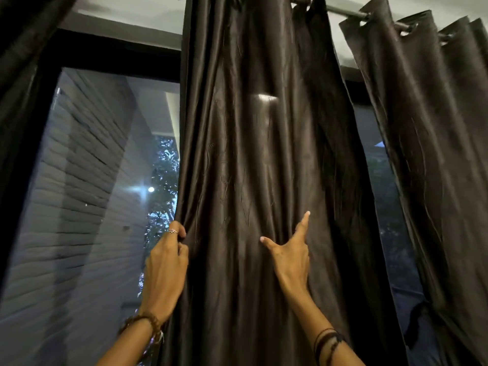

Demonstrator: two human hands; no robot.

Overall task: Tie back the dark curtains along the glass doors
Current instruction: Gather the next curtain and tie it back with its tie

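Observation:
A dark satin curtain (pixel 253 159) hangs in bunched folds straight ahead, from a metal rod (pixel 343 10) at the top. My left hand (pixel 166 265) grips its left edge, fingers curled round the fabric. Spread over the folds at the curtain's middle is my right hand (pixel 290 252), thumb and forefinger wide apart and the other fingers hidden behind it. A second dark curtain (pixel 435 128) hangs to the right on the same rod, gathered low down by a dark tie (pixel 420 313). Glass doors (pixel 105 180) show on both sides.
A third dark curtain (pixel 18 75) hangs at the far left edge. Through the left glass I see a brick wall (pixel 60 207), a tree and a small bright light. The door frame (pixel 118 54) is black, under a pale ceiling.

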